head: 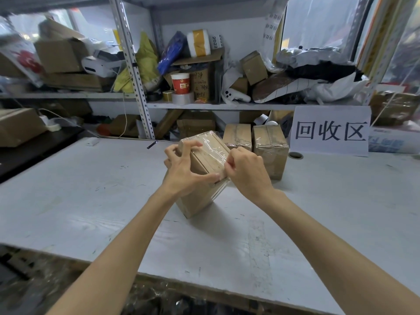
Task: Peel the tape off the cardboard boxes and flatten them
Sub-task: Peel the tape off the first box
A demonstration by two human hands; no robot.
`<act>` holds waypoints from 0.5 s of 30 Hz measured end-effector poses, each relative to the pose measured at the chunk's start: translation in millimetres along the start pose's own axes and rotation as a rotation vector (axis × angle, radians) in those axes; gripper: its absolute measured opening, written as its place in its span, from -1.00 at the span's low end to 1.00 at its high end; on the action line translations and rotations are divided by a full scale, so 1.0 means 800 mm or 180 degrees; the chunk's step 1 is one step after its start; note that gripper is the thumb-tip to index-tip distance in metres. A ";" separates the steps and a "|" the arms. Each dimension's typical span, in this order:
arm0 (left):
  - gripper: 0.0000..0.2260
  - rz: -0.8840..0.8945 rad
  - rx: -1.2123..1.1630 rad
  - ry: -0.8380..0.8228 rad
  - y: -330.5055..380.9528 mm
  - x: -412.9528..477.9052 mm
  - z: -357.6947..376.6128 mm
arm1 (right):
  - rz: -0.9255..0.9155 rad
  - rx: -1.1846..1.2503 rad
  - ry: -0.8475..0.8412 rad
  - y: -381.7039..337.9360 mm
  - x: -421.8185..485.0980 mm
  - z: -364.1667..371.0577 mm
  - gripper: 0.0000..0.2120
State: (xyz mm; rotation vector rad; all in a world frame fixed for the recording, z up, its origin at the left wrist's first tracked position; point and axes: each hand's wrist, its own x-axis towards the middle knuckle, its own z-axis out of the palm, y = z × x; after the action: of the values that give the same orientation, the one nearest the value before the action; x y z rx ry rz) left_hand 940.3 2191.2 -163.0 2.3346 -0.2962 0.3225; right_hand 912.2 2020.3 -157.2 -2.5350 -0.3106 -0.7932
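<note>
White table (91, 201), box (197, 197) standing tilted, left grip (184, 171) clasping it, right grip (247, 171) pinching tape (213, 148)

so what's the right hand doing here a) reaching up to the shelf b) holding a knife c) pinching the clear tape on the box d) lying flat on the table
c: the right hand pinches the clear tape at the edge of the cardboard box that the left hand holds.

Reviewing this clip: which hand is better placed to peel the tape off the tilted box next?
Probably the right. The right hand pinches the clear tape at the near corner of the tilted box, while the left hand grips the box, bracing it.
</note>
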 end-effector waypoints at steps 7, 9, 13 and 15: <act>-0.49 0.0134 0.0009 -0.0206 -0.005 0.001 -0.003 | -0.0007 0.0120 0.0063 0.002 -0.001 0.003 -0.85; -0.51 0.0147 -0.0026 -0.0164 -0.006 0.001 -0.002 | 0.0006 0.0077 0.0040 0.003 0.001 0.004 -0.84; -0.51 0.0146 -0.0052 -0.0121 -0.006 0.001 -0.002 | 0.0005 -0.0080 -0.0026 0.000 0.004 0.006 -0.83; -0.52 0.0174 -0.0052 -0.0117 -0.004 0.002 -0.002 | 0.0151 -0.0030 0.0056 0.000 0.004 0.007 -0.84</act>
State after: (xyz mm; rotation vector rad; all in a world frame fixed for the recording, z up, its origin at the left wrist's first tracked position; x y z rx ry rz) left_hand 942.4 2194.4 -164.0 2.3215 -0.3798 0.3027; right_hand 917.3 2023.4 -159.0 -2.5329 -0.2405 -0.8001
